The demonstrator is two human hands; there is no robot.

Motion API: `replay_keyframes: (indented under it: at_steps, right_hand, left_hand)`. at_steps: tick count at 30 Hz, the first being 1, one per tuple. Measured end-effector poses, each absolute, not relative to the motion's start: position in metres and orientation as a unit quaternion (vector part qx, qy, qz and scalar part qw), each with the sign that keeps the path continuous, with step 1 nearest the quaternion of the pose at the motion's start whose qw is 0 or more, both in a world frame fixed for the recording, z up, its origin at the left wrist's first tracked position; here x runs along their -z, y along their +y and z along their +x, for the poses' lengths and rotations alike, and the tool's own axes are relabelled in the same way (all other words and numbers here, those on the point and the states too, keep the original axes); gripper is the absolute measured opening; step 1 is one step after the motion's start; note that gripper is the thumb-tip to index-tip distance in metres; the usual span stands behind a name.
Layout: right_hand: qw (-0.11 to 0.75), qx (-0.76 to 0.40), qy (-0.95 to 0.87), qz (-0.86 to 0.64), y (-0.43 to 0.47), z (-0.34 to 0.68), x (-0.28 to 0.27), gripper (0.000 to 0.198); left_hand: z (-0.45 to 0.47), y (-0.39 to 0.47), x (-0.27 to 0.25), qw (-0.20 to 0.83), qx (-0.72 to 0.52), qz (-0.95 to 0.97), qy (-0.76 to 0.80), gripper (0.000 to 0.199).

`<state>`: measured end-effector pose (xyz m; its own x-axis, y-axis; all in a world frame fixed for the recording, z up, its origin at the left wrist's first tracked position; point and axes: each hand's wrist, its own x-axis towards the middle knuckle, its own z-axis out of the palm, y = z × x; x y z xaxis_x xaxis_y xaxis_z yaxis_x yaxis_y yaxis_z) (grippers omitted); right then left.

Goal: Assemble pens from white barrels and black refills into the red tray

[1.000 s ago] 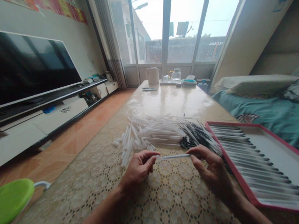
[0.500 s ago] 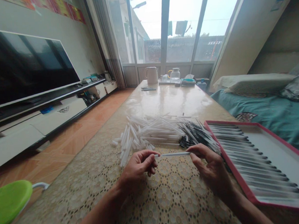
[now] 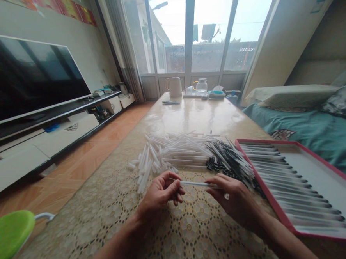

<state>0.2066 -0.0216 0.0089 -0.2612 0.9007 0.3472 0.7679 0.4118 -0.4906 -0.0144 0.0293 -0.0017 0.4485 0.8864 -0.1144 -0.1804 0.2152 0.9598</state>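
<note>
A slim white pen barrel (image 3: 193,183) lies level between my two hands, just above the patterned tablecloth. My left hand (image 3: 164,192) pinches its left end between thumb and forefinger, the other fingers curled beneath. My right hand (image 3: 234,194) is closed around the right end and covers that part of it. Beyond my hands spreads a pile of white plastic tubes (image 3: 181,150). To its right lie a bunch of thin dark refills (image 3: 225,151) and small black pieces (image 3: 212,164), apparently caps.
At the right, a red-rimmed box (image 3: 324,161) holds a row of pens (image 3: 296,188) with black ends. A beige jug (image 3: 174,87), a glass pitcher (image 3: 201,86) and a tissue pack (image 3: 217,92) stand at the table's far end. A green stool (image 3: 14,237) is at lower left.
My right hand has slid left along the barrel, nearer my left hand, so less of the barrel shows. My left hand keeps its pinch.
</note>
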Motion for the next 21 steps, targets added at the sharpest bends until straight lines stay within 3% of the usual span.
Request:
replay_keyframes:
  at_steps: [4, 10, 15, 21]
  right_hand:
    - [0.172, 0.040, -0.827, -0.534, -0.024, 0.203, -0.008, 0.014]
    - [0.149, 0.082, -0.852, -0.495, -0.027, 0.195, -0.008, 0.010]
    - [0.174, 0.033, -0.843, -0.508, -0.029, 0.192, -0.003, 0.017]
    - [0.200, -0.141, -0.810, -0.533, -0.029, 0.197, 0.001, 0.028]
  left_hand:
    - [-0.011, 0.027, 0.001, 0.682, -0.374, 0.509, 0.368, 0.029]
    - [-0.008, 0.023, 0.003, 0.684, -0.358, 0.535, 0.343, 0.024]
    - [-0.008, 0.017, 0.007, 0.674, -0.369, 0.544, 0.337, 0.020]
    - [-0.005, 0.010, 0.003, 0.661, -0.384, 0.551, 0.335, 0.018]
